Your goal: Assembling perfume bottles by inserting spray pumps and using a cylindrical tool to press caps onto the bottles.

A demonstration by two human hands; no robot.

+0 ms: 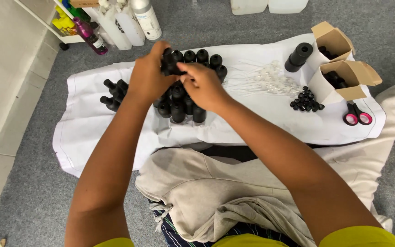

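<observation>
Left hand (148, 75) clamped on small black plastic bottle (169, 64) | right hand (203, 86) pinched together at its top | best kept steady above white cloth (261, 123), I judged.

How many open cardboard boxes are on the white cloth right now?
2. One cardboard box sits at the cloth's far right corner; the second box lies just nearer, beside the scissors. Both hold dark items. None seems hidden.
</observation>
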